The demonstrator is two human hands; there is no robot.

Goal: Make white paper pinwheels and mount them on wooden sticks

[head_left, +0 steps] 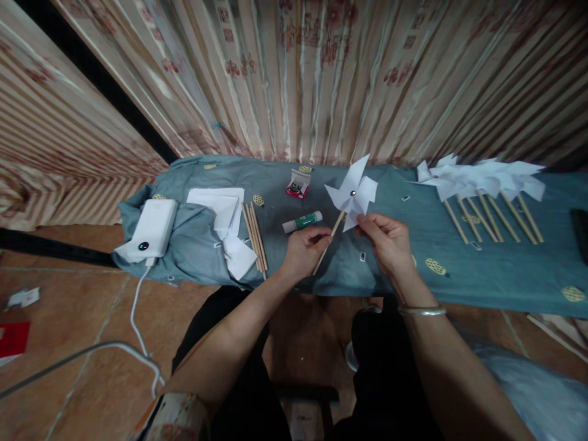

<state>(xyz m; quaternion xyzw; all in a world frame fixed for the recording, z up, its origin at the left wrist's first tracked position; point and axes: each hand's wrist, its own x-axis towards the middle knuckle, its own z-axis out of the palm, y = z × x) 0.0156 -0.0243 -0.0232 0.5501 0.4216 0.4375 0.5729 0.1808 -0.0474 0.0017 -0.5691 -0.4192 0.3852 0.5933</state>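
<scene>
A white paper pinwheel [361,188] with a dark pin at its centre is held up over the cloth. My left hand [307,250] is closed around its wooden stick [339,223]. With thumb and fingers, my right hand [388,240] pinches the lower blade. Beyond my left hand lie a green and white glue stick [302,222] and an open red box of pins [297,185]. Several bare wooden sticks [255,236] lie to the left, beside folded white paper pieces [225,208]. Part of the stick is hidden by my left fingers.
Several finished-looking pinwheels [489,177] lie in a row at the right. A white power bank [156,228] with a cable [136,300] sits at the left end. Blue-green cloth [459,275] covers the narrow table, and a patterned curtain [294,79] hangs behind.
</scene>
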